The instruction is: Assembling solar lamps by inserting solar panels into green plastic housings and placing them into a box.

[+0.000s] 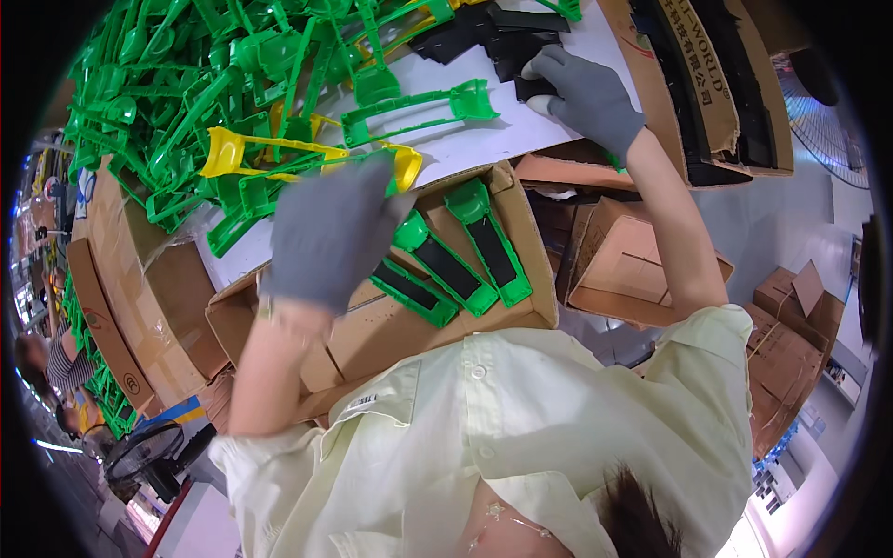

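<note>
Green plastic frames (474, 99), together with a few yellow frames (228, 152), lie heaped on the white surface (516, 130), mostly toward the left and far side. Judging by how things lie, the work is partly done: three filled frames (448, 267), each a green frame with a black panel along its middle, rest side by side in the cardboard box (532, 246) nearest the person's body. Much seems to be left, since the visible frames in the heap, including the one lying apart on the surface, have open middles, and a loose pile of black strips (512, 51) lies at the far edge. The right hand (595, 98), in a grey glove, has its fingers bent over these strips and touching them; whether one is gripped, I cannot tell. The left hand (330, 232), gloved alike, is blurred above the edge of the box, just beside a yellow frame; its fingers are too unclear to say whether they are released or grasping. At the upper right, a long carton (707, 74) has black lengths along it. Right of the near box, lower down, stands an open carton (623, 265) with folded flaps, its contents hard to make out.
</note>
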`<state>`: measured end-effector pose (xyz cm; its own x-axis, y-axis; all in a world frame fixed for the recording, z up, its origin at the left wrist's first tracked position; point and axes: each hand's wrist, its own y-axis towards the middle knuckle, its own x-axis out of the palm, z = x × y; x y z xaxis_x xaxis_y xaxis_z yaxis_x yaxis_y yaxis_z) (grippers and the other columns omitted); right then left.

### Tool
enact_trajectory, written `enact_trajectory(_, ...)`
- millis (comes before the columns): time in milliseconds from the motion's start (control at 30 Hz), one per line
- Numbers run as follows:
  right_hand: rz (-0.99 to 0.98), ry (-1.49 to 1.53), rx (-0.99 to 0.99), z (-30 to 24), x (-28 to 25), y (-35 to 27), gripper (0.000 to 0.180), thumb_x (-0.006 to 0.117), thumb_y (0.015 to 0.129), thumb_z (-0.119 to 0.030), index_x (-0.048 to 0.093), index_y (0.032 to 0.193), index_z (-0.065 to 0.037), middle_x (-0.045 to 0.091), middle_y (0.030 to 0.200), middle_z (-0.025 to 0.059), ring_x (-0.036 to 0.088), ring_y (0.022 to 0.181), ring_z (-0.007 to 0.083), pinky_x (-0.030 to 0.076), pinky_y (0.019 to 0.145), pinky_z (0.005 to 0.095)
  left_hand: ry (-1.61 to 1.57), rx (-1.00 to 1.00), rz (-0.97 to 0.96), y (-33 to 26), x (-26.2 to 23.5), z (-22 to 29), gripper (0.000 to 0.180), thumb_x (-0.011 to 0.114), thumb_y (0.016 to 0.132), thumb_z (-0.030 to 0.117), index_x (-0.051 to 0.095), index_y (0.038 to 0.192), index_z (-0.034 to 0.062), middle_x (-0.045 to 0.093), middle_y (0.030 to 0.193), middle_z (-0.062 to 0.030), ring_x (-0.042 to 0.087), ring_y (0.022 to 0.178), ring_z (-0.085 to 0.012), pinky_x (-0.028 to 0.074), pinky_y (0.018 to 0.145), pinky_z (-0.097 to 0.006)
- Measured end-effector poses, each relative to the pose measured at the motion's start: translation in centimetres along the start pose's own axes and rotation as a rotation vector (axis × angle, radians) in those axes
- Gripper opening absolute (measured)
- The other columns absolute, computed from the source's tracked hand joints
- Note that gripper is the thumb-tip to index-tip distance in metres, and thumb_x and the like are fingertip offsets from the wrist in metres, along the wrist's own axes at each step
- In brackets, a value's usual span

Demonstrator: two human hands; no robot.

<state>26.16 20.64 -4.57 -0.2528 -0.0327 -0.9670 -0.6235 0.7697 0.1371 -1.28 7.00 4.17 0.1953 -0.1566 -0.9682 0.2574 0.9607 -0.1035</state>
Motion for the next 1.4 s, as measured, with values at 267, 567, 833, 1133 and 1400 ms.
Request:
enact_trajectory(267,-0.016,0.080,-0.029,-0.5,0.0,0.5,0.031,0.069,0.073,-0.016,0.057,0.101,-0.014,0.058,0.094,0.0031,0.062,0.079,0.0227,0.049,0.067,0.0336,0.090,0.222,-0.129,14.9,4.6,0.8,0.033,0.068,0.069,0.026,0.063,0.095,0.0071,0.065,0.087,-0.0145,0.062,0.084,-0.0327,0.049,0.072,-0.042)
enact_trajectory(567,0.350,0.516,0.275,-4.4,-5.5,-3.7,0.015,0.064,0.084,-0.014,0.061,0.096,-0.005,0.059,0.069,0.0011,0.055,0.060,0.0060,0.042,0.053,0.0220,-0.443,0.114,0.319,6.9,-8.5,0.7,0.038,0.059,0.077,0.006,0.058,0.115,0.0019,0.065,0.104,-0.0165,0.064,0.096,-0.0234,0.048,0.082,-0.030)
enact_trajectory(833,0.234,1.184,0.686,-10.9,-6.3,-6.9,0.020,0.056,0.087,-0.008,0.055,0.106,-0.002,0.060,0.072,0.0057,0.054,0.053,0.0048,0.039,0.044,0.0161,-1.592,-0.454,0.036,-3.4,-0.8,-4.5,0.029,0.059,0.082,0.006,0.050,0.108,-0.0033,0.061,0.102,-0.0171,0.066,0.077,-0.0235,0.056,0.064,-0.031)
enact_trajectory(1133,-0.014,1.201,0.535,-15.2,-6.5,-6.9,0.019,0.056,0.087,-0.007,0.057,0.107,-0.003,0.059,0.065,0.0015,0.049,0.050,0.0025,0.036,0.042,0.0164,-1.901,-0.531,-0.088,-5.9,4.1,-0.4,0.037,0.056,0.086,0.006,0.049,0.121,-0.0056,0.062,0.101,-0.0184,0.066,0.081,-0.0256,0.057,0.067,-0.029)
enact_trajectory(1400,-0.059,1.017,0.437,-15.1,-5.7,-6.8,0.016,0.056,0.086,-0.003,0.058,0.102,-0.002,0.050,0.060,-0.0026,0.043,0.050,0.0008,0.033,0.045,0.0166,-1.880,-0.427,-0.107,-5.7,4.4,0.4,0.031,0.056,0.086,0.004,0.054,0.115,-0.0082,0.064,0.094,-0.0173,0.067,0.075,-0.0226,0.057,0.063,-0.029)
